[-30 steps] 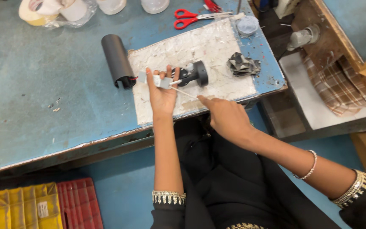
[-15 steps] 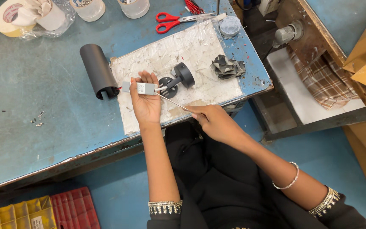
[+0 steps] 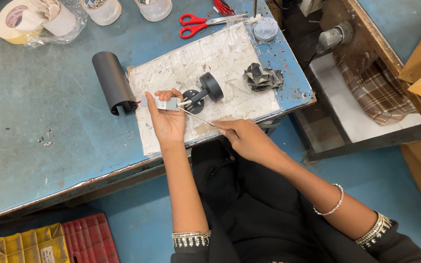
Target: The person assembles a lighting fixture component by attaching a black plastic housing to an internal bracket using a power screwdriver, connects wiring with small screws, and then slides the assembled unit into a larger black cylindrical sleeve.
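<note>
Head view, looking straight down: the left hand [image 3: 167, 119] sits at the middle of the frame, fingers curled round a small grey rectangular module [image 3: 161, 103], held just above the white worn mat [image 3: 230, 58] on the blue bench [image 3: 35, 122]. The module's long axis runs left to right across the frame, with thin wires leaving its left end toward the open mouth of the black tube [image 3: 113, 83], which lies on the bench just left of the mat, its own length running toward the upper left. Right of the module, touching or nearly so, is the black round lamp bracket [image 3: 203, 92], tilted up toward the right. The right hand [image 3: 247, 139] is lower and to the right, off the bench edge, pinched closed on a thin metal rod [image 3: 198, 117]; that rod slants up and left, its tip ending right at the module's right end beside the left fingers. So the rod's tip is at the joint between module and bracket. Farther off: crumpled dark foil piece [image 3: 262, 77] right on the mat, red scissors [image 3: 203, 23] at the top, tape roll [image 3: 13, 22] upper left.
</note>
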